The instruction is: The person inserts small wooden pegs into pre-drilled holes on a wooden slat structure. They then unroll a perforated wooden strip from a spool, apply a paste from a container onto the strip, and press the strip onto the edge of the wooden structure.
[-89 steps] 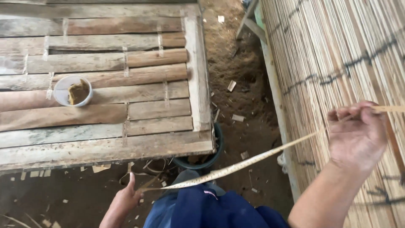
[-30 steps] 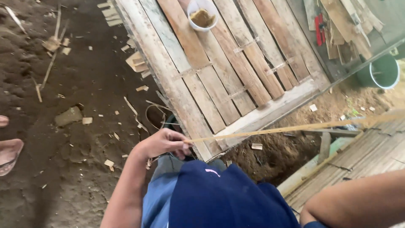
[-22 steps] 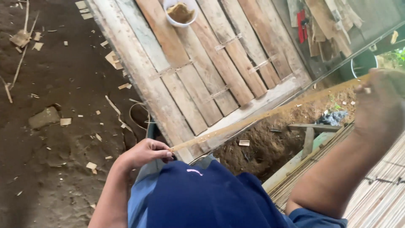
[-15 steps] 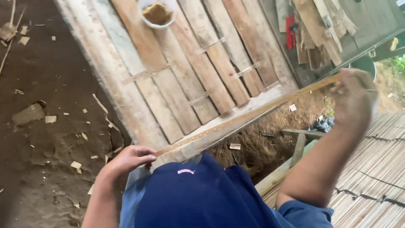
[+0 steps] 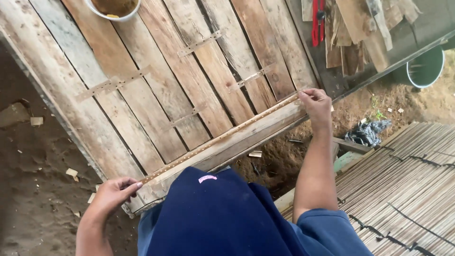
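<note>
Pinched at both ends by left hand (image 5: 110, 193) and right hand (image 5: 316, 105), thin perforated bamboo strip (image 5: 222, 137) likely to bow and snap if flexed harder.

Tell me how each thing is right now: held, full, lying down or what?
Bamboo strip: stretched straight, held at both ends.
Left hand: pinching the strip's near end.
Right hand: pinching the far end.
White bowl: upright on the planks, holding brown stuff.
Wooden pallet: lying flat on the dirt.
Green bucket: upright; contents unclear.
Bamboo mat: lying flat, slats tied together.
</note>
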